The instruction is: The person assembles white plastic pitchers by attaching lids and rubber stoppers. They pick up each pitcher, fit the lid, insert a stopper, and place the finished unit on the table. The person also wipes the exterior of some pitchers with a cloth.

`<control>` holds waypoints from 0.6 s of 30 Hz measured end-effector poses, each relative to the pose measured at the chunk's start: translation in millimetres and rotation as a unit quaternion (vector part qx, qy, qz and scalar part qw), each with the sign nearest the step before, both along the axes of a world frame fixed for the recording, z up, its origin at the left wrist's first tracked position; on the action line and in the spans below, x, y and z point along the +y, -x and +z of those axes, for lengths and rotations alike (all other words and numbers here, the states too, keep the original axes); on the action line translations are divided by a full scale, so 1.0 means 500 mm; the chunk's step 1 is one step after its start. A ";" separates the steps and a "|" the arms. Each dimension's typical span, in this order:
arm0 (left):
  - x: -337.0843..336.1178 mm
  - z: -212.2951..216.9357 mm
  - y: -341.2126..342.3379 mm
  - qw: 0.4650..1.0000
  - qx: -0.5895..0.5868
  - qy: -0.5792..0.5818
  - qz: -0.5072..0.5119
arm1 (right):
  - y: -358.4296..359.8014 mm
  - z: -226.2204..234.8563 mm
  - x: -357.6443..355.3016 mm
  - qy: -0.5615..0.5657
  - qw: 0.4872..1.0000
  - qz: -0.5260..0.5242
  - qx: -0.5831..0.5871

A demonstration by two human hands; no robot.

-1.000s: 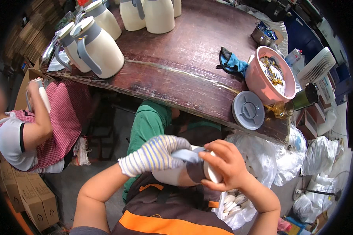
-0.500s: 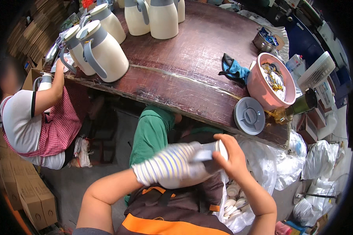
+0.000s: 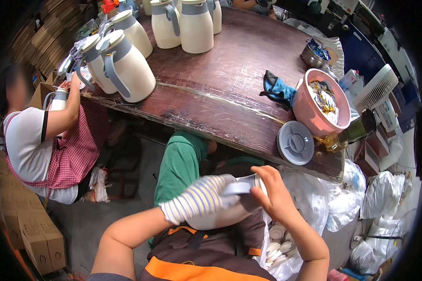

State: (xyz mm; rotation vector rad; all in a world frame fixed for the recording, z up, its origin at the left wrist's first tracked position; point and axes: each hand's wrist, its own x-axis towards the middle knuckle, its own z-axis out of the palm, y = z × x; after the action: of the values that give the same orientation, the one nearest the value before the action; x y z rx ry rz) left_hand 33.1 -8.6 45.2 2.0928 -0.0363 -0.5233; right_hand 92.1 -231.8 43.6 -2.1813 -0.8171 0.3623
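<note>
- of the two hands, the left hand (image 3: 199,199), in a striped glove, was curled over the side and handle of a pale jug (image 3: 220,219); motion blurred its fingertips, so their exact hold could not be told.
- the right hand (image 3: 271,194), bare, was partly closed round the mouth end of the same jug, its thumb and fingers bent about the white rim.
- the jug lay tilted across the person's lap, below the near edge of the tabletop (image 3: 211,70), its grey handle (image 3: 237,188) facing up between the two hands.
- under it were dark brown clothing with an orange band (image 3: 192,269) and, just beyond, a green trouser leg (image 3: 180,159).
- beside the right forearm, a clear bag held pale round pieces (image 3: 276,248).
- on the tabletop, near its edge, lay a grey round disc (image 3: 295,143), just beside a pink basin (image 3: 309,112) full of small mixed pieces.
- a blue and black glove (image 3: 279,89) lay by the basin, and a metal bowl (image 3: 312,60) stood farther back.
- at the left, several cream jugs (image 3: 136,77) with grey collars stood upright.
- past them, a co-worker in a checked apron (image 3: 75,150) sat with another jug (image 3: 58,99).
- brown cartons (image 3: 37,234) were stacked at the lower left.
</note>
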 end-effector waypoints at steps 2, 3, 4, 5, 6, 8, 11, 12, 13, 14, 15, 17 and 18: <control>-0.033 -0.011 0.032 0.992 -0.118 -0.045 0.017 | -0.004 -0.008 -0.002 0.021 0.997 -0.047 0.055; -0.029 -0.015 0.031 0.992 -0.115 -0.055 0.015 | -0.006 -0.002 -0.005 0.029 0.999 -0.022 0.038; -0.012 -0.020 0.018 0.998 -0.055 0.017 0.012 | -0.007 0.011 -0.003 0.036 0.999 0.008 0.021; 0.009 -0.034 0.005 0.996 -0.063 0.058 0.016 | -0.005 0.026 0.000 0.041 0.998 0.041 0.004; 0.029 -0.044 -0.007 0.992 -0.071 0.098 0.021 | 0.006 0.040 -0.003 0.042 0.992 0.103 -0.052; 0.054 -0.057 -0.026 0.978 -0.035 0.186 0.085 | 0.020 0.080 0.003 0.001 0.963 0.230 -0.143; 0.032 -0.097 -0.036 0.941 -0.033 0.309 0.135 | 0.046 0.080 0.032 -0.095 0.938 0.286 -0.173; 0.029 -0.103 -0.037 0.949 -0.038 0.282 0.133 | 0.044 0.074 0.034 -0.087 0.939 0.278 -0.181; 0.030 -0.095 -0.038 0.956 -0.025 0.246 0.155 | 0.036 0.069 0.037 -0.080 0.940 0.272 -0.188; 0.035 -0.087 -0.038 0.962 -0.013 0.210 0.177 | 0.028 0.061 0.038 -0.074 0.941 0.266 -0.195; 0.042 -0.088 -0.032 0.964 -0.013 0.197 0.176 | 0.016 0.048 0.034 -0.070 0.952 0.244 -0.172; 0.053 -0.031 -0.005 0.977 0.017 0.147 0.154 | -0.010 0.024 0.024 -0.089 0.977 0.179 -0.068; 0.051 0.003 0.002 0.983 0.031 0.125 0.130 | -0.019 0.017 0.013 -0.084 0.988 0.129 -0.011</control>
State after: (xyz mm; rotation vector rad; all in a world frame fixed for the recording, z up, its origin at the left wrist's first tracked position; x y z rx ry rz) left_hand 32.2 17.1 46.7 1.8009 0.1958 -0.4027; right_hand 101.7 -225.4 51.9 -1.9296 -1.1065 0.3840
